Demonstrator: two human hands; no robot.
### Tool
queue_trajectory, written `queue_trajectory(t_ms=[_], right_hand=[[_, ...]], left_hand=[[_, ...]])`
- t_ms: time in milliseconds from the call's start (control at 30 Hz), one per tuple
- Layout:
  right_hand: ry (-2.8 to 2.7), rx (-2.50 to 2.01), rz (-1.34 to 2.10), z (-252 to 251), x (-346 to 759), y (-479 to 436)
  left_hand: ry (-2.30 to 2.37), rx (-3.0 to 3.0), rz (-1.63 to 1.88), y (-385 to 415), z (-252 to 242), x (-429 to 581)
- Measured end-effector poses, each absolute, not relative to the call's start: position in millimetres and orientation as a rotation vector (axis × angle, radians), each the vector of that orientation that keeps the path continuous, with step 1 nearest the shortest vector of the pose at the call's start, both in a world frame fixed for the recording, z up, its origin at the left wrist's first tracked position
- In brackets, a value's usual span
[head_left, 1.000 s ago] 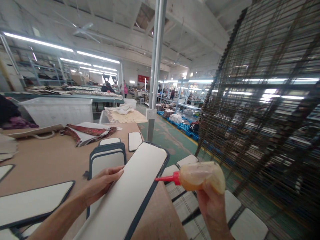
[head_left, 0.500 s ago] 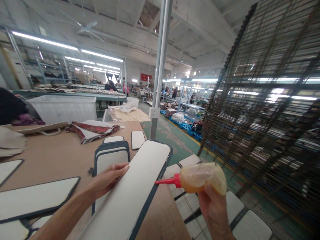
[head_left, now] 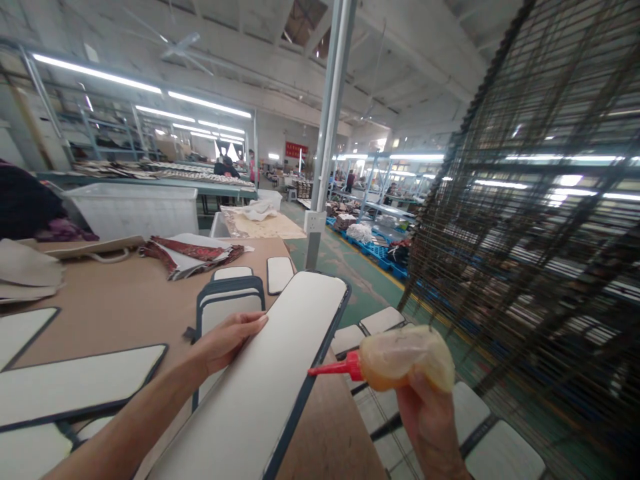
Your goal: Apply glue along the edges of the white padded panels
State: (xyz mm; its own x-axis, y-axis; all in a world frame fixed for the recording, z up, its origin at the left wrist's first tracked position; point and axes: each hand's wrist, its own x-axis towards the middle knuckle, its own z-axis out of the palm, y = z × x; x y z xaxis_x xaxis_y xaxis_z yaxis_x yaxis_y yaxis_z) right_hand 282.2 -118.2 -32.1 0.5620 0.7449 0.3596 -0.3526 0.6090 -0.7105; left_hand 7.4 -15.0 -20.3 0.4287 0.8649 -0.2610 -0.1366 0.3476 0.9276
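Observation:
My left hand (head_left: 235,340) grips the left edge of a long white panel (head_left: 270,360) with a dark border, thumb on top and fingers curled beneath. The panel is held tilted above the table, its lower end running out of view. In my right hand (head_left: 427,407) is a clear squeeze bottle (head_left: 407,357) of amber liquid, probably glue, lying sideways with its red nozzle (head_left: 333,368) pointing left. The nozzle tip meets the panel's right dark border. A wet-looking shine runs along the border above the tip.
More bordered panels (head_left: 85,377) lie on the brown table (head_left: 150,293), some stacked behind the held one. Folded patterned fabric (head_left: 195,253) sits farther back. A metal post (head_left: 327,133) rises beyond the table; a large wire rack (head_left: 540,200) leans at the right.
The nozzle tip has slid a little down along the panel's right border. My view has shifted slightly, so the table and panel appear a bit farther right.

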Motion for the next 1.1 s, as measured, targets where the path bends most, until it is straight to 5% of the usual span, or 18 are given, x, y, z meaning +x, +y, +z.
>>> queue_trajectory(t_ms=[1100], right_hand=[[-0.713, -0.708, 0.744, -45, 279, -127]], left_hand=[[0.956, 0.909, 0.967, 27, -5, 25]])
